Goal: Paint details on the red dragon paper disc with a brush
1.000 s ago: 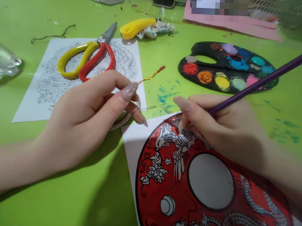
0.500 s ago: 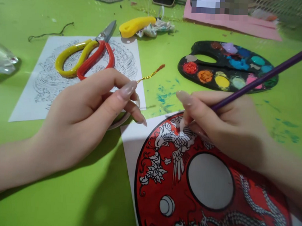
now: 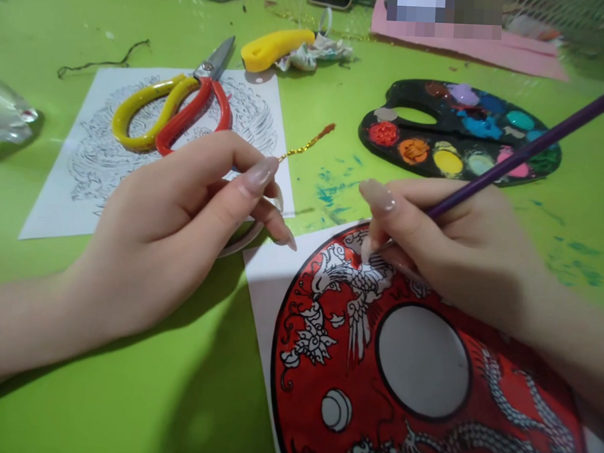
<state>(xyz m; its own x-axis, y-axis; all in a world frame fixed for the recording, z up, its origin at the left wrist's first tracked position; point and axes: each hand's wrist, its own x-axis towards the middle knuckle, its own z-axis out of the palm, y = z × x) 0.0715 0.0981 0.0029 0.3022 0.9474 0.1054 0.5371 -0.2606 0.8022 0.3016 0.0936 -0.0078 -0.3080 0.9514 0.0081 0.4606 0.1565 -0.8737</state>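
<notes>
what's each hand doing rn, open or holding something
Left hand: closed, pinching the gold cord between thumb and finger.
Right hand: closed, holding the purple handle; its tip is hidden.

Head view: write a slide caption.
Right hand holding purple stick over red drawing; left hand at one end of gold cord.

A white bird (image 3: 340,275) and pale scaled coils (image 3: 487,441), outlined in black, fill the round picture (image 3: 368,379)'s red ground about a plain light-grey circle (image 3: 423,362). The stick (image 3: 525,153) is purple, and the black palette (image 3: 439,133) carries red, orange, yellow, pale green, pink, lilac, blue and teal dabs. The scissors (image 3: 203,82) have yellow and red handles, the cord (image 3: 303,148) is gold, and teal smears streak the lime-green table (image 3: 124,399).
</notes>
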